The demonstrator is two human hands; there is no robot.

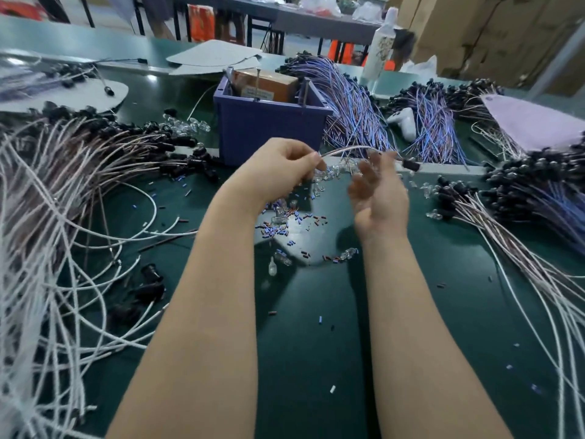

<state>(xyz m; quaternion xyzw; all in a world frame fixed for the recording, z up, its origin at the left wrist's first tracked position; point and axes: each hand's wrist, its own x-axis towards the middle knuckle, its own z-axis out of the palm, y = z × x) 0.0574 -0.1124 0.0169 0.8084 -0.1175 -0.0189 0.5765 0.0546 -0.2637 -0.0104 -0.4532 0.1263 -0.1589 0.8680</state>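
Green-matted bench point(316, 343), workshop behind with cartons and a second table. Head view only.

- Bench load: white leads point(63, 191) heaped at left, blue leads point(348, 99) fanned behind a blue bin point(269, 131), and more black-capped bundles at right. Clear bulbs point(327, 176) and small coloured sleeves point(278, 230) lie scattered under the hands.
- Work piece: one wire point(351, 148), held in the air above the bench and in front of the bin. It arcs from the left hand across to its black cap point(411, 165), which hangs free past the right hand.
- Left hand point(278, 169): fingers curled, thumb and forefinger pinching the wire's bare end.
- Right hand point(380, 198): motion-blurred, palm up, fingers loosely spread and holding nothing that I can see. The fingertips are just under the wire; contact cannot be told.

Handling, judged:
- The wire is very light, thin and springy. It holds its own bow, so it will flick if let go.
- The cap is the heaviest part, so that end will swing.
- The insulation looks smooth. A fingertip pinch should hold it, and no force is needed.
- For fitting work, hold close to the stripped end, which keeps the free length short.
- To control the whole lead, add a second hold near the cap.
- The bulbs nearby look like glass or clear plastic, so avoid pressing down on them.
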